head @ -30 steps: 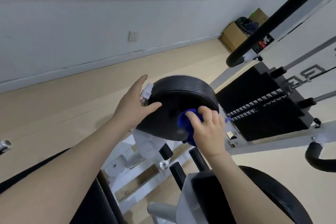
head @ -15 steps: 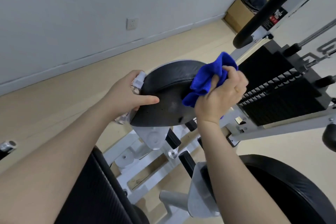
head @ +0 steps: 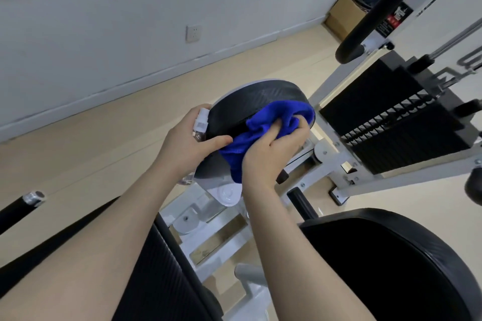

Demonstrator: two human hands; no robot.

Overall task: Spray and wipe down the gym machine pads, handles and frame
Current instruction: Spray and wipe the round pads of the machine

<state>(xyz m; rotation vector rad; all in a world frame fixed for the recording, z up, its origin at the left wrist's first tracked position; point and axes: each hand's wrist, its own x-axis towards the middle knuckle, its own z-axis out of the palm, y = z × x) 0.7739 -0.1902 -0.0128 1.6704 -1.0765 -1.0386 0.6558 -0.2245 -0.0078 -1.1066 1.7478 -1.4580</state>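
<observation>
- The round black pad (head: 263, 101) sits tilted on the white machine frame (head: 336, 164), between the 2 hands
- The right hand (head: 276, 154) grips a bunched blue cloth (head: 263, 135), fingers curled into its folds; the cloth lies pressed on the pad's near face and wraps up over its right rim
- The left hand (head: 187, 143) is curled round a clear spray bottle (head: 200, 124) with a white top, held against the pad's left edge; its thumb lies flat across the pad's lower face, touching the cloth's left end
- The pad's top rim and upper left face are bare
- To the right, well apart from the pad, stands the black weight stack (head: 396, 117); a black handle bar (head: 378, 10) crosses above it
- Bare tan floor (head: 104, 138) lies left of and behind the pad, up to the grey wall (head: 104, 34)
- A second black pad (head: 391, 263) fills the lower right, beneath the right forearm
</observation>
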